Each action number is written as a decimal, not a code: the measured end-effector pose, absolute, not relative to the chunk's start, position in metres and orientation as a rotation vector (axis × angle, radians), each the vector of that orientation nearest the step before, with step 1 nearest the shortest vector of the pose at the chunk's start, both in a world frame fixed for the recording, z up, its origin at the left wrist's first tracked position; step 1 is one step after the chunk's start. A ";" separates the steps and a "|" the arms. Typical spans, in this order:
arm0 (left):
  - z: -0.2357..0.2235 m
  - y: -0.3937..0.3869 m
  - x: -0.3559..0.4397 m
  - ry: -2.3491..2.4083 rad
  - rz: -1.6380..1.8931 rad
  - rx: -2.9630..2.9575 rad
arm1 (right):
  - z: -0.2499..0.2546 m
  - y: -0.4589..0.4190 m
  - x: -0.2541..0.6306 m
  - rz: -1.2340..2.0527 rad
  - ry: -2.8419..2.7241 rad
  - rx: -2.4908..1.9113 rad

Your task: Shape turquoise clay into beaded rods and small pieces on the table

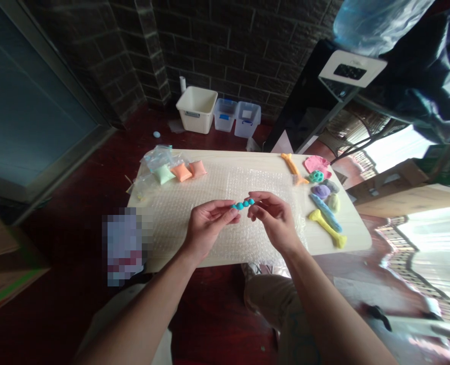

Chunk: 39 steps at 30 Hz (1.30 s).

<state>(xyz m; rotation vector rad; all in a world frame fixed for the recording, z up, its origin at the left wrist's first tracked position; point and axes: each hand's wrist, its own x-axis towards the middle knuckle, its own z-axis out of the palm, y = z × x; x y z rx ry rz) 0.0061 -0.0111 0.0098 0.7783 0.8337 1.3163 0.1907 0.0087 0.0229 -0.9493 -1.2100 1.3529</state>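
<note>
A short row of several turquoise clay balls [240, 206] is held up above the middle of the table, the balls touching one another. Its left end is pinched between the thumb and forefinger of my left hand [206, 223]. At the other end, the thumb and forefinger of my right hand [276, 218] close around the last ball, with the remaining fingers curled in below. Beneath both hands lies bubble wrap [194, 223], spread over the pale wooden table [356, 238].
Green [163, 174], orange [181, 172] and pink clay packets [198, 168] lie back left beside clear plastic bags [158, 156]. Along the right are shaped clay pieces, including a yellow bone shape [327, 228], a blue stick [326, 213] and an orange bone shape [293, 167]. Bins [197, 111] stand beyond.
</note>
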 end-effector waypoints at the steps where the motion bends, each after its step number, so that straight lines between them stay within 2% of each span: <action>1: 0.009 -0.011 0.006 0.840 1.318 0.774 | 0.022 0.009 0.192 1.330 -1.213 -0.955; 25: 0.011 -0.010 0.004 0.857 1.284 0.714 | 0.020 0.010 0.191 1.355 -1.146 -0.904; 32: 0.014 -0.010 0.005 0.786 1.165 0.576 | 0.023 0.006 0.180 1.502 -1.278 -0.970; 39: 0.014 -0.011 0.007 0.773 1.145 0.573 | 0.021 0.006 0.173 1.507 -1.238 -0.982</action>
